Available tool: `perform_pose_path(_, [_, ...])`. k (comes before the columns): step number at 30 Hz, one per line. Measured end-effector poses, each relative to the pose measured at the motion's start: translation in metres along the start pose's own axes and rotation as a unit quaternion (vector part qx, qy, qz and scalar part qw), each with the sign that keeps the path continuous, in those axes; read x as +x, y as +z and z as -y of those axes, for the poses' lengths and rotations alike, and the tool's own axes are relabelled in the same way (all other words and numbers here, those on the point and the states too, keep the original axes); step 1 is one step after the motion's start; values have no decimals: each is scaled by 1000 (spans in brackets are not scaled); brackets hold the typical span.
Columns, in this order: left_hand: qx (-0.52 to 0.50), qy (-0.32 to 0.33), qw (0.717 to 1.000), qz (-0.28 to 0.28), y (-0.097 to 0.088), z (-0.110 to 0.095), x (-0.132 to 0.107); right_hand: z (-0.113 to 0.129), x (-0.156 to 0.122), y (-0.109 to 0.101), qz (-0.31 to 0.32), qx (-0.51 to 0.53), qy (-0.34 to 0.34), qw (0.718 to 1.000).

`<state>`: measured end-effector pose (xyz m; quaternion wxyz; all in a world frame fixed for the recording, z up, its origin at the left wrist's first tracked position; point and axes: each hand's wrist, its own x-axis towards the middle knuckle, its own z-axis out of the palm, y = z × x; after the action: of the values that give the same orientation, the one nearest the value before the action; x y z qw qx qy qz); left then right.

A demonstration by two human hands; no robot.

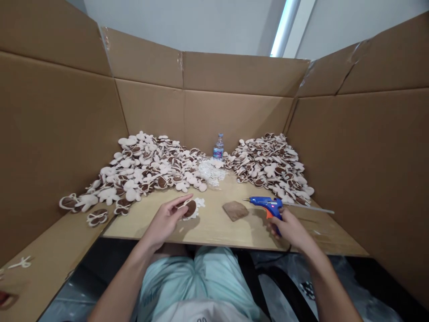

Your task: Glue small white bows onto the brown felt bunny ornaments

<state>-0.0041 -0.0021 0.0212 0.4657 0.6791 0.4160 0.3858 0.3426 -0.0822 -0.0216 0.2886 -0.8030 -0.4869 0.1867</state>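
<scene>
The left hand tilts palm-up, its fingers extended forward and gently curved. The right hand sits lower with its fingers curled closed (thumb side turned inward), and behind the fingers of each hand, a bare forearm runs back toward the bottom of the view.

Cardboard walls around a wooden tabletop
</scene>
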Motion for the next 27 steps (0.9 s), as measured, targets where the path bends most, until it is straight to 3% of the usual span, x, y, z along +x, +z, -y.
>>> perform_pose_path(8, [-122,-3,992,-7,23,-14,-16,37,-30,-1,-78,92,-165,979])
perform_pose_path(13, [-164,-4,987,-3,28,-16,-22,63,-62,2,-27,119,-176,977])
perform_pose_path(18, [-106,48,993,-16,29,-20,-24,69,-76,7,16,123,-214,969])
perform_pose_path(27, [-103,60,993,2,31,-22,-28,72,-80,9,6,117,-244,963])
